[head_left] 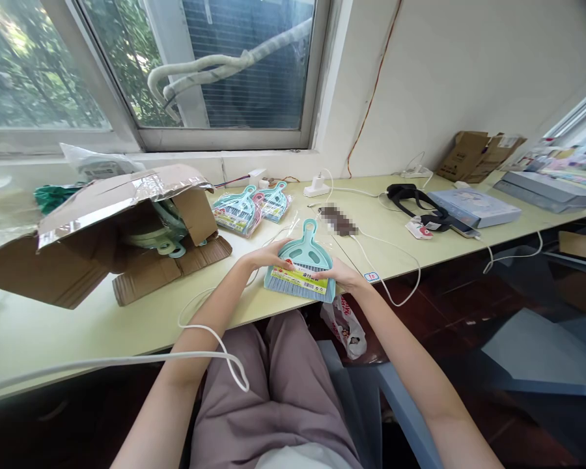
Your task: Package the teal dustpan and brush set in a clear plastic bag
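Note:
A teal mini dustpan-and-brush set (303, 266) with a yellow label lies at the desk's front edge, in clear wrapping. My left hand (264, 256) grips its left side. My right hand (340, 273) holds its lower right corner. Both hands lie partly behind the set. A pile of similar wrapped sets (250, 208), teal and pink, lies farther back on the desk.
An open cardboard box (102, 228) with more sets inside sits at the left. White cables (385, 260) cross the pale green desk (78, 326). A charger (316, 187), black strap (415, 198), flat grey box (473, 207) and cardboard boxes (478, 155) lie at the right.

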A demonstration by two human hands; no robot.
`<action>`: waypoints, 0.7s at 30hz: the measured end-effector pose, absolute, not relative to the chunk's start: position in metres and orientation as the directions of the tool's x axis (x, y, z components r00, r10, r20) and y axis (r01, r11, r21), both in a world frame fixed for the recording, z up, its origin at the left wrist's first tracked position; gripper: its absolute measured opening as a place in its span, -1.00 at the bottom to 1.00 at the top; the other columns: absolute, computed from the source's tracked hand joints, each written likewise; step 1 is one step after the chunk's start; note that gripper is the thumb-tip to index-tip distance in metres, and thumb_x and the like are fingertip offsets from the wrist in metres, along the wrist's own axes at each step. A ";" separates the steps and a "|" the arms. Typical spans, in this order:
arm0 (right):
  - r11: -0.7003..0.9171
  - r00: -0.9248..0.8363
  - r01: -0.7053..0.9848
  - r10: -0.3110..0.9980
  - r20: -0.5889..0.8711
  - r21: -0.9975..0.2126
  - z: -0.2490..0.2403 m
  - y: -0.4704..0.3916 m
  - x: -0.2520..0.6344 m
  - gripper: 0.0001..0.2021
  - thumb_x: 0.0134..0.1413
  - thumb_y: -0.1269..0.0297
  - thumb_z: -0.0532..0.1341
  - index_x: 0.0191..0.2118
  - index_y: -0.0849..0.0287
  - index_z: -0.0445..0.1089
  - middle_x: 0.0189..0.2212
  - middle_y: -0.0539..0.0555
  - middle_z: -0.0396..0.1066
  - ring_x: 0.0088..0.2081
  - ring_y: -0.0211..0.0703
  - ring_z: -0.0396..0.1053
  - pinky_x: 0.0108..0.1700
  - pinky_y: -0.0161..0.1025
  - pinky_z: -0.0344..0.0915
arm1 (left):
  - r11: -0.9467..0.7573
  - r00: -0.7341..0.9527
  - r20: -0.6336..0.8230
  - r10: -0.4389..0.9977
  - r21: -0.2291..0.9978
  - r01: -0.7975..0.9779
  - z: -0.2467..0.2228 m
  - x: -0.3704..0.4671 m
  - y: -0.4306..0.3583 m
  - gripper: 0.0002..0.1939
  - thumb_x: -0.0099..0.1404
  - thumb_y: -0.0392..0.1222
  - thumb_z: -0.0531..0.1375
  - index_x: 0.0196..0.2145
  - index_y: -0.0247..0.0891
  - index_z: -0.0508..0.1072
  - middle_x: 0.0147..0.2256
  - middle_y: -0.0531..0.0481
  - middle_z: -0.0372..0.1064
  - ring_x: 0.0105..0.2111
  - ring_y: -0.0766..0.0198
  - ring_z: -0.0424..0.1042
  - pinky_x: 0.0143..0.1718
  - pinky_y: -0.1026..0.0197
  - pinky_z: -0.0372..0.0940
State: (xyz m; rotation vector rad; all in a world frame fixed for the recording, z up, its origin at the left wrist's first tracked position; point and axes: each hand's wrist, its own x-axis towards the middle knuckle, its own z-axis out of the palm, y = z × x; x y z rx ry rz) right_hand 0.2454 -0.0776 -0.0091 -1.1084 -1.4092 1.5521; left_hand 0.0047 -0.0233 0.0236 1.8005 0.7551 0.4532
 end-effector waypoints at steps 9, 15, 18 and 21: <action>-0.094 -0.340 0.043 0.935 -0.103 -0.995 -0.009 -0.080 0.243 -0.34 -0.45 0.29 0.51 -0.06 0.06 0.41 -0.09 0.07 0.48 -0.01 0.04 0.41 0.08 0.00 0.33 | -0.176 0.783 -0.155 0.603 0.931 0.320 0.025 -0.003 -0.021 0.12 -0.13 -0.14 0.42 0.32 -0.11 -0.03 0.22 -0.17 0.14 0.19 -0.08 0.19 0.15 -0.03 0.19; -0.112 -0.356 0.046 0.927 -0.121 -0.993 -0.013 -0.081 0.246 -0.35 -0.45 0.26 0.51 -0.07 0.08 0.40 -0.08 0.09 0.48 0.00 0.06 0.41 0.03 -0.01 0.36 | -0.170 0.779 -0.156 0.607 0.933 0.319 0.025 -0.002 -0.023 0.02 -0.02 -0.04 0.38 0.32 -0.18 0.01 0.21 -0.20 0.17 0.20 -0.07 0.19 0.17 0.00 0.14; -0.100 -0.352 0.080 0.928 -0.122 -0.992 -0.013 -0.080 0.246 -0.33 -0.44 0.23 0.51 -0.04 0.09 0.38 -0.10 0.08 0.48 -0.02 0.04 0.41 0.04 -0.02 0.35 | -0.202 0.786 -0.149 0.600 0.923 0.329 0.025 0.000 -0.024 0.08 -0.10 -0.08 0.42 0.31 -0.18 0.01 0.23 -0.20 0.14 0.20 -0.09 0.16 0.15 -0.01 0.16; -0.093 -0.328 0.118 0.936 -0.127 -0.989 -0.014 -0.079 0.246 -0.40 -0.41 0.20 0.49 -0.09 0.10 0.40 -0.14 0.07 0.48 -0.07 0.01 0.42 0.03 -0.01 0.35 | -0.228 0.786 -0.133 0.604 0.916 0.330 0.024 0.000 -0.022 0.11 -0.17 -0.13 0.43 0.30 -0.19 0.05 0.22 -0.20 0.14 0.20 -0.11 0.17 0.14 -0.02 0.18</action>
